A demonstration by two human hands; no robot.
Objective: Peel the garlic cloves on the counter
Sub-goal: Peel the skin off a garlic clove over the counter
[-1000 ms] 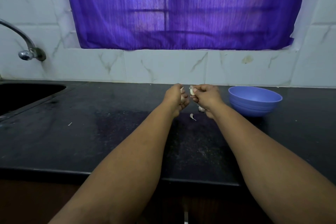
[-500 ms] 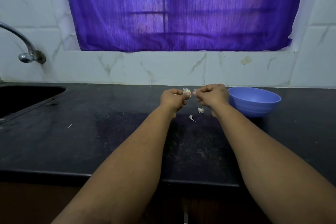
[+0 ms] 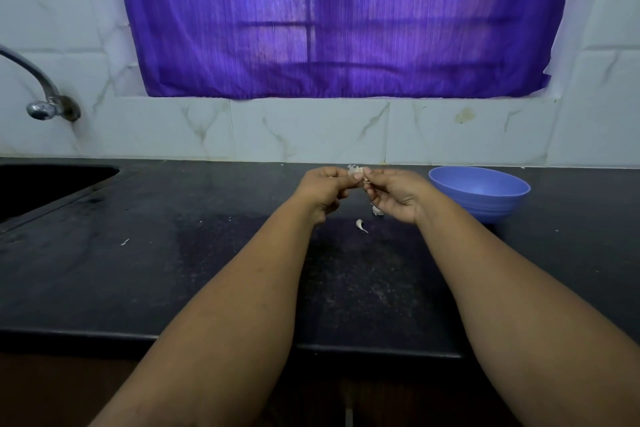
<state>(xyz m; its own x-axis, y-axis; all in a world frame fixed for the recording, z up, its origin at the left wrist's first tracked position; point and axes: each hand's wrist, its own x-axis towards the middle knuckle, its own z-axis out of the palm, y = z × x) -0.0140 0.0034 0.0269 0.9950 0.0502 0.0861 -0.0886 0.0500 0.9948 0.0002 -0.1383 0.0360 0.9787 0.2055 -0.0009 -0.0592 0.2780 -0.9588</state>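
Observation:
Both hands meet above the black counter (image 3: pixel 173 270), far from me near the tiled wall. My left hand (image 3: pixel 320 189) and my right hand (image 3: pixel 394 194) pinch one small pale garlic clove (image 3: pixel 355 170) between their fingertips; loose skin sticks up from it. A second clove (image 3: pixel 361 225) lies on the counter just below the hands. Another pale clove or piece (image 3: pixel 377 211) shows under my right palm, partly hidden.
A blue plastic bowl (image 3: pixel 485 204) stands on the counter right of my right hand. A dark sink (image 3: pixel 41 184) is sunk in at the far left, with a metal tap (image 3: pixel 41 94) above it. A purple curtain (image 3: pixel 329 21) hangs on the wall behind.
The hands parted slightly half a second ago and have come back together on the clove. My left hand now pinches it with the thumb on top.

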